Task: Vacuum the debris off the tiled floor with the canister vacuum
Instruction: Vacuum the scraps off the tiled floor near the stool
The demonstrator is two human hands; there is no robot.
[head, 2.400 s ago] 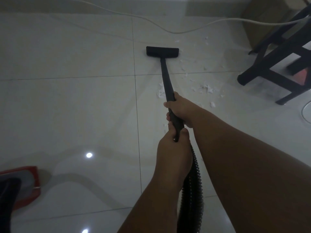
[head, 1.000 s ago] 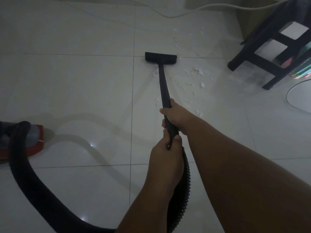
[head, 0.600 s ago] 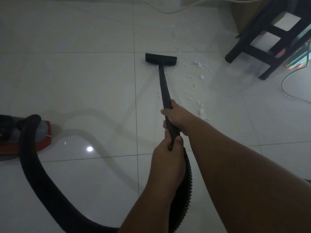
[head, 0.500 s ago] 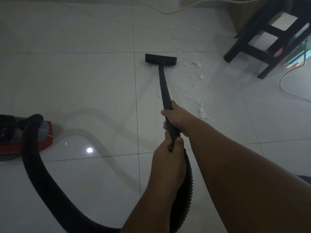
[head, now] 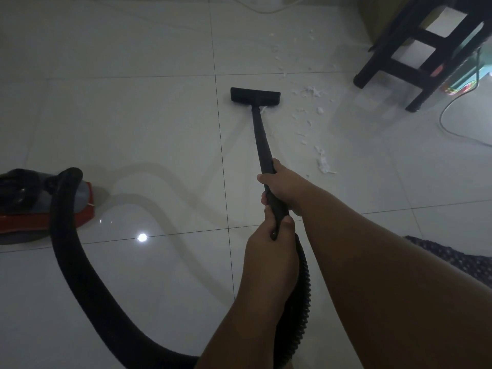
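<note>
Scraps lie nearer now; both hands' fingers wrapped tight round slim black wand.

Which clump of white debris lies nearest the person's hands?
The dense white clump just right of the wand, level with the right hand. The other scraps lie farther off, beside the floor nozzle.
</note>
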